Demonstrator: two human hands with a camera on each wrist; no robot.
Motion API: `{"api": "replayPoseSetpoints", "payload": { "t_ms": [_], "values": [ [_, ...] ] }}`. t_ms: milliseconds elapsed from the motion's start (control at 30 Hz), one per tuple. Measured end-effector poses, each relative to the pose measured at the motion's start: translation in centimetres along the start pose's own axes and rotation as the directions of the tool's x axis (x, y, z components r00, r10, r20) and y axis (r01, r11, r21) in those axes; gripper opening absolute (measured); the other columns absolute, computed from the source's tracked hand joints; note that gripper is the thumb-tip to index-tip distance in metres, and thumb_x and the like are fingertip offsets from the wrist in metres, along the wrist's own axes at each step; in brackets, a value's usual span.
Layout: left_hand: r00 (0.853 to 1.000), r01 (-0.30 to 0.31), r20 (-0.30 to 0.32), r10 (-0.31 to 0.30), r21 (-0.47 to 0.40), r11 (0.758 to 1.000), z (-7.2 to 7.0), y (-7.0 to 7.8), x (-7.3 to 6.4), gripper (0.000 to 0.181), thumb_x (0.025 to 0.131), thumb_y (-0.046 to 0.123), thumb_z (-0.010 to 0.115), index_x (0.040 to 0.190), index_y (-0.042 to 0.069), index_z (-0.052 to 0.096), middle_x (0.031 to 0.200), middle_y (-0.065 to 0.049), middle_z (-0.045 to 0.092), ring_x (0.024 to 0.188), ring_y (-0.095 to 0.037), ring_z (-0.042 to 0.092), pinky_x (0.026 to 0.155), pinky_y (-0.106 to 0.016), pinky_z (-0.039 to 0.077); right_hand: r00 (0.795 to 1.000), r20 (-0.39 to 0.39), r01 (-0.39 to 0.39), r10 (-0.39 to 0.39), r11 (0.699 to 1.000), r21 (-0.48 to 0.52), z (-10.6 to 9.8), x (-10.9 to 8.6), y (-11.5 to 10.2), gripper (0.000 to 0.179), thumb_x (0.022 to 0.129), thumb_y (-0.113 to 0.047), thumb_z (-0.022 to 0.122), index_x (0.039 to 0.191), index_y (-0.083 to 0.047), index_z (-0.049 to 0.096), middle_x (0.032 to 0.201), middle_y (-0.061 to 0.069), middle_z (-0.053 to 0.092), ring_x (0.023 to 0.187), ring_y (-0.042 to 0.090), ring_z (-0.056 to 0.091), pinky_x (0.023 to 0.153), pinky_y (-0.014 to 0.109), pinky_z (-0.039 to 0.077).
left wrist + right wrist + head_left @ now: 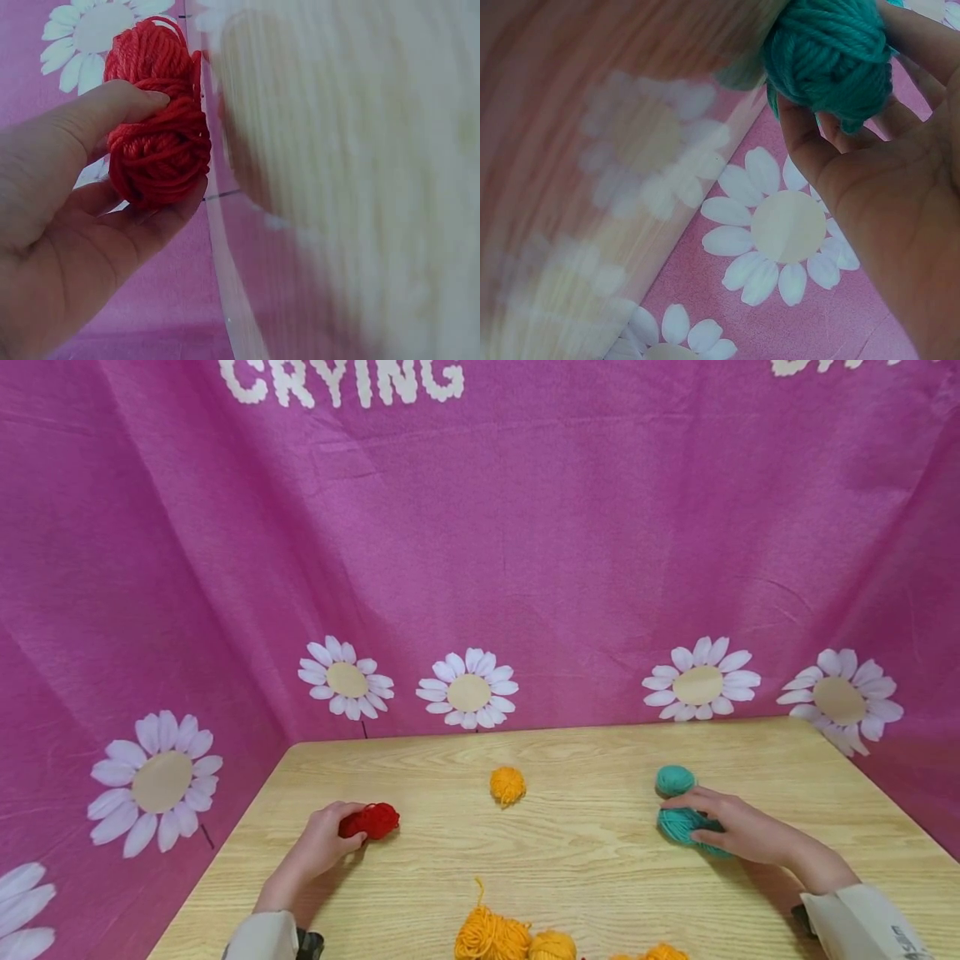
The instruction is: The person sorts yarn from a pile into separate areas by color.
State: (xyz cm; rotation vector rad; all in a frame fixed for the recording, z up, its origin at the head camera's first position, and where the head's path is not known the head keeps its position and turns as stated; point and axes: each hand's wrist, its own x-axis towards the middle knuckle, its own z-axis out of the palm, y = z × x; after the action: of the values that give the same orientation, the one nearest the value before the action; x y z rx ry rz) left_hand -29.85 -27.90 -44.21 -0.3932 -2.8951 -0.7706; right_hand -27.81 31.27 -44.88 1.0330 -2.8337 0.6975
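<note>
At the left of the table, my left hand (326, 841) grips a skein of red yarn (377, 821). In the left wrist view the thumb lies across the middle of the red yarn (161, 142) and the fingers go under it. On the right side, my right hand (750, 828) holds a skein of teal yarn (681, 825) between thumb and fingers. The right wrist view shows that teal yarn (832, 60) with fingers on both sides of it. Just behind it sits a second teal ball (675, 780), close to the fingertips.
An orange yarn ball (507, 786) lies at the back middle of the wooden table (585, 835). Near the front edge are a larger orange skein (491, 935), a yellow-orange ball (552, 945) and more orange yarn (666, 952). A pink cloth (562, 543) with daisies hangs behind.
</note>
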Motion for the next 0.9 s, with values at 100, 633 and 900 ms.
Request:
{"api": "replayPoseSetpoints", "payload": {
  "t_ms": [100,633,900],
  "values": [
    [1.0,0.007,-0.003,-0.007,0.007,1.0,-0.1,-0.2,0.0,0.037,0.081,0.001,0.074,0.117,-0.005,0.066,0.111,-0.022,0.067,0.099,-0.033,0.065,0.084,-0.045,0.057,1.0,0.004,-0.008,0.008,1.0,0.0,0.0,0.0,-0.1,0.045,0.089,-0.023,0.07,0.131,-0.013,0.058,0.13,0.014,0.06,0.119,0.0,0.051,0.09,0.016,0.051],
    [0.999,0.052,-0.007,-0.052,0.036,0.998,-0.9,-1.7,0.1,0.042,0.083,0.003,0.073,0.122,-0.008,0.061,0.113,-0.025,0.065,0.099,-0.036,0.064,0.087,-0.05,0.055,1.0,-0.004,-0.006,0.006,1.0,-0.004,-0.1,0.0,-0.2,0.047,0.087,-0.019,0.071,0.131,-0.012,0.058,0.126,0.012,0.061,0.116,-0.004,0.05,0.09,0.014,0.049],
    [0.998,0.063,-0.01,-0.062,0.063,0.996,-1.0,-2.0,0.1,0.041,0.083,0.004,0.073,0.121,-0.008,0.062,0.112,-0.026,0.066,0.101,-0.038,0.064,0.089,-0.051,0.054,1.0,-0.004,-0.016,0.016,1.0,0.003,-0.1,0.0,-0.2,0.047,0.087,-0.022,0.072,0.13,-0.012,0.059,0.126,0.011,0.062,0.116,-0.003,0.05,0.09,0.013,0.049]
  ]
}}
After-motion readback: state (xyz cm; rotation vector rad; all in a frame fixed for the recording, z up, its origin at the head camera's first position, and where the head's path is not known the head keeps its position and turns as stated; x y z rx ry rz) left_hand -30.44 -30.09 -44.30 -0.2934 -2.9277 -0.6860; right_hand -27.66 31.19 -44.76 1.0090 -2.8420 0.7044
